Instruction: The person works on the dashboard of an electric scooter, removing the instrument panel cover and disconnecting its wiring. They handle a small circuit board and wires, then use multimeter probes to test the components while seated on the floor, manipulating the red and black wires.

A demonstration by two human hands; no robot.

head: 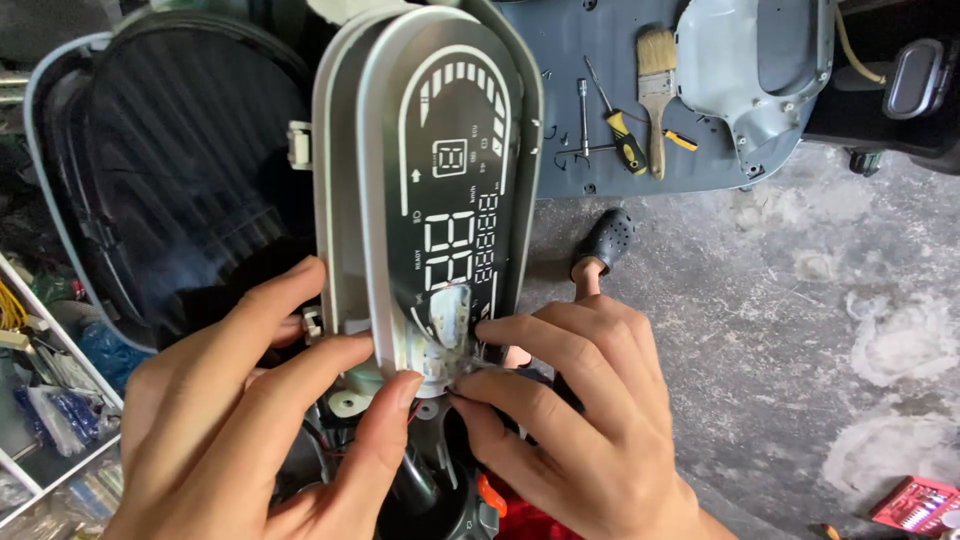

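Fingertips of the right hand (590, 420) are pinching together on a small clear plastic piece (452, 320) at the lower end of the display panel (440, 190), while the left hand (250, 420) is clamping the panel's grey rim, thumb pressing beside the piece. The panel is already off its mount, wires showing beneath; the clear piece looks only partly freed. The panel is a long glossy black oval with white segments, matte grey edged. Behind, a dark smoked cover (170, 170), and 2 screwdrivers (622, 130) beside a bristle brush (656, 90) are lying on a grey body panel (600, 40).

a repair workshop: stained concrete floor (800, 300), screwdriver (622, 135), brush (656, 85), scooter body panel (590, 120).
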